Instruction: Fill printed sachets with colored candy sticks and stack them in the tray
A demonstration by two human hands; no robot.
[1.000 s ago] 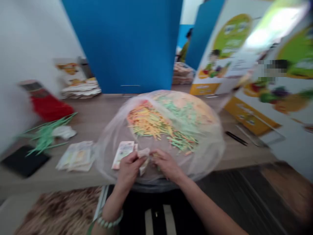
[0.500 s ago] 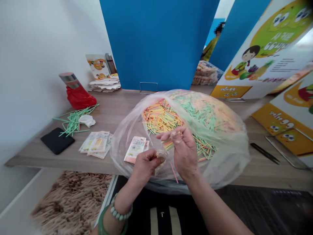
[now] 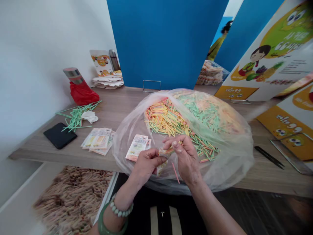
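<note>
My left hand (image 3: pixel 146 161) is closed on a small printed packet (image 3: pixel 161 160) at the near edge of a big clear plastic bag (image 3: pixel 227 153). My right hand (image 3: pixel 184 156) pinches a few thin coloured sticks at the packet's mouth. One pink stick (image 3: pixel 175 173) hangs below my right palm. The bag lies open on the wooden table (image 3: pixel 117 111) and holds a heap of yellow, orange, pink and green sticks (image 3: pixel 176 119). Two flat packets (image 3: pixel 137 147) lie inside the bag, left of my hands.
Left of the bag lie a fan of packets (image 3: pixel 99 141), a black pad (image 3: pixel 60 135), loose green sticks (image 3: pixel 77 115), a red bag (image 3: pixel 83 93) and stacked papers (image 3: pixel 109 81). A blue partition (image 3: pixel 166 39) stands behind, printed boards (image 3: pixel 269 58) to the right. A black pen (image 3: pixel 268 156) lies right.
The camera has steadied and turned slightly. My right hand lifted from the bag with sticks, then lowered them to the packet in my left hand.
</note>
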